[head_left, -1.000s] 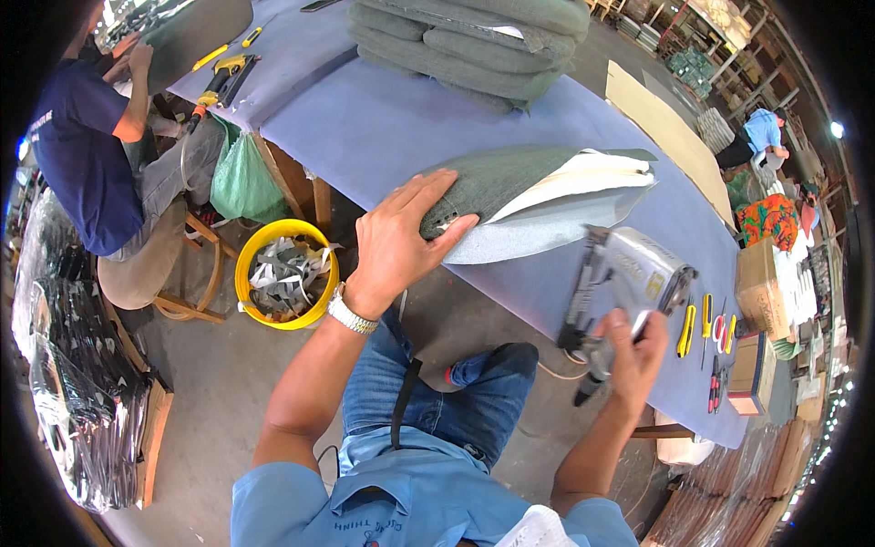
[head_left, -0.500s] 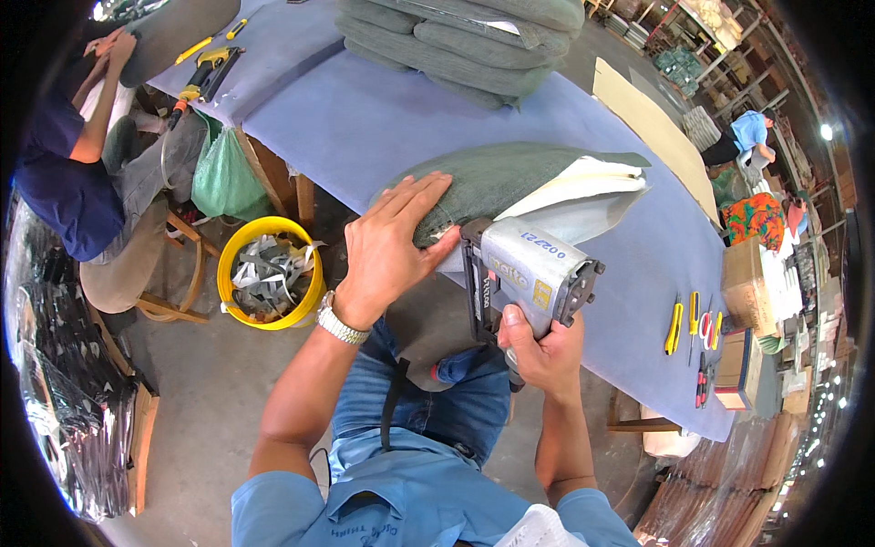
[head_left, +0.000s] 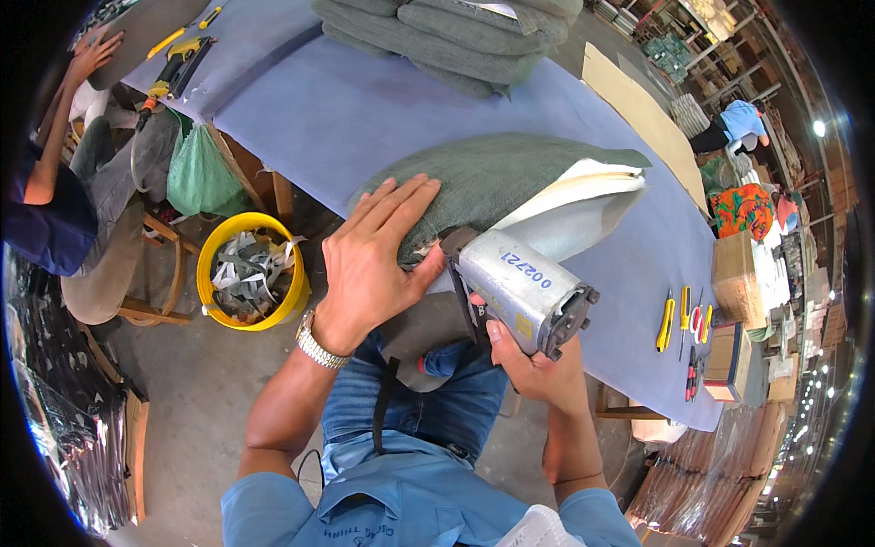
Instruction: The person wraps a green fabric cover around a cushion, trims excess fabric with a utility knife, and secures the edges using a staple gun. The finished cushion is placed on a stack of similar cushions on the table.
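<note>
A seat pad covered in dark grey-green fabric lies at the table's near edge, its right end open on white padding and a pale underside. My left hand rests flat on its left end, fingers stretched over the fabric, thumb apart by the lower edge. Gripped in my right hand is a silver pneumatic staple gun. The gun's dark nose meets the pad's edge just beside my left thumb; whether it touches the fabric I cannot tell. Most of the gun's handle is hidden by its body and my fingers.
A blue-covered table carries stacked grey-green pads, another staple gun and yellow-handled tools. A yellow bucket of scraps stands on the floor at left. A co-worker sits at far left; another person bends at far right.
The staple gun has tilted and shifted slightly left, its nose closer to my left thumb. My left hand stays on the pad. The whole view has shifted a little.
</note>
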